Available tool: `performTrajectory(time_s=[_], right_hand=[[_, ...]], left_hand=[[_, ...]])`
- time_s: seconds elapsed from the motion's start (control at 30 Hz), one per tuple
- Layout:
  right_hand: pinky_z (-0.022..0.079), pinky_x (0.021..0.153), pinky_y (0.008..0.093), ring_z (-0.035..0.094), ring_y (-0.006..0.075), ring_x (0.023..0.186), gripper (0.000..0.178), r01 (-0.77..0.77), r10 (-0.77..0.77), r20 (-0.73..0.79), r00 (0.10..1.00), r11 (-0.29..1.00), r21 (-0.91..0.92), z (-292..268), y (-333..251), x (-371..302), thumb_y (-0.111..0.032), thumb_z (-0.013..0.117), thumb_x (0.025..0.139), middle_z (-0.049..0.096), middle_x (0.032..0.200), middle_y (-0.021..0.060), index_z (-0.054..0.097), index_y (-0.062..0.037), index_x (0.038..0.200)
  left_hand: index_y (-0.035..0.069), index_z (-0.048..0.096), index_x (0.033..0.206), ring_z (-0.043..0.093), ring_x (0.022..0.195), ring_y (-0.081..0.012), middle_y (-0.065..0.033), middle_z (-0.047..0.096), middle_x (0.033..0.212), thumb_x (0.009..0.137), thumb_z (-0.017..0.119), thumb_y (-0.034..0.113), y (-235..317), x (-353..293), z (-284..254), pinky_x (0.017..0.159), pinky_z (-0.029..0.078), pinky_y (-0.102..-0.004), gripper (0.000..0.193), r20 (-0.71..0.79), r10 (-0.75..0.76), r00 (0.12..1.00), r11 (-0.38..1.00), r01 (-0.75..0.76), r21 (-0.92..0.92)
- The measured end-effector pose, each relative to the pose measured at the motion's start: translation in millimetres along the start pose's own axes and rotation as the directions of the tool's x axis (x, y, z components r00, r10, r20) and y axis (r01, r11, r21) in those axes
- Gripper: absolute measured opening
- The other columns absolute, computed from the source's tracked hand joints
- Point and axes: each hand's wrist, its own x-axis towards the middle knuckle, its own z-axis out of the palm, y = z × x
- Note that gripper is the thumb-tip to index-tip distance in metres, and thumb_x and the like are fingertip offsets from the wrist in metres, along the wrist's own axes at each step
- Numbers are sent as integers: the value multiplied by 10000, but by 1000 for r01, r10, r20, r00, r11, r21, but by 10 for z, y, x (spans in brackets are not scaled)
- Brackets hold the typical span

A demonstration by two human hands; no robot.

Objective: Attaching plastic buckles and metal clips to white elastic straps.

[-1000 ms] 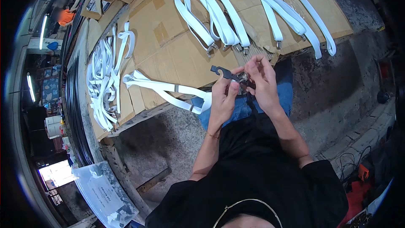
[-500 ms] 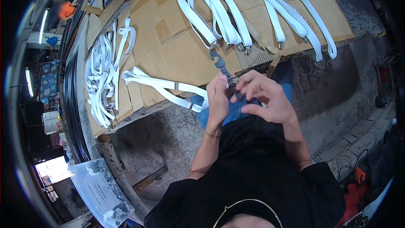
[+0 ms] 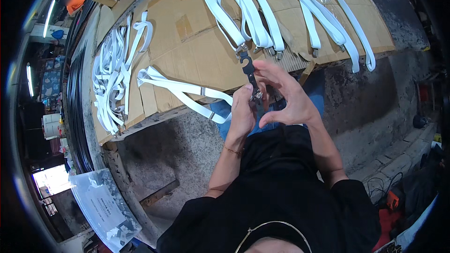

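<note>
Pinching black hook piece point(image 3: 249, 70) over the near edge of the cardboard-topped table point(image 3: 164, 56): left hand point(image 3: 243, 115) clamped on lower end; right hand point(image 3: 293, 96) beside it, thumb and fingers apart. Seems mid-handling; can't tell if metal clip point(image 3: 257, 95) is fastened. Tangled strap pile point(image 3: 111, 72) at left corner remains unsorted.

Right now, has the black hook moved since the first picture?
Yes: the black hook has swung from pointing left to pointing forward, and now reaches nearer the middle straps on the cardboard.
</note>
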Motion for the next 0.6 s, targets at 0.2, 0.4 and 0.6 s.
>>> performTrajectory(time_s=[0.2, 0.4, 0.6], right_hand=[[377, 1004, 361, 464, 250, 1200, 1011, 31, -31, 65, 997, 999, 8, -69, 74, 16, -118, 870, 505, 405, 1356, 125, 319, -6, 1345], [429, 949, 339, 521, 261, 1141, 1010, 155, -157, -58, 986, 987, -42, 57, 55, 55, -101, 862, 528, 446, 1305, 180, 289, 27, 1350], [541, 679, 249, 561, 318, 1081, 994, 175, -138, -218, 966, 972, 160, 203, 60, 32, -112, 840, 593, 443, 1280, 249, 230, 55, 1360]], left_hand=[[28, 445, 732, 411, 563, -133, -41, 428, 667, 933, 368, 336, -34, 18, -52, 523, 350, -269, 376, 122, -12, 992, 989, 30, -145], [16, 481, 762, 429, 585, -110, -35, 455, 653, 949, 362, 346, -21, 31, -58, 530, 353, -244, 398, 178, -4, 984, 997, 18, -75], [3, 537, 882, 423, 603, -83, -12, 462, 661, 942, 307, 512, 21, 20, -84, 541, 344, -211, 562, 226, -90, 970, 991, 64, 119]])
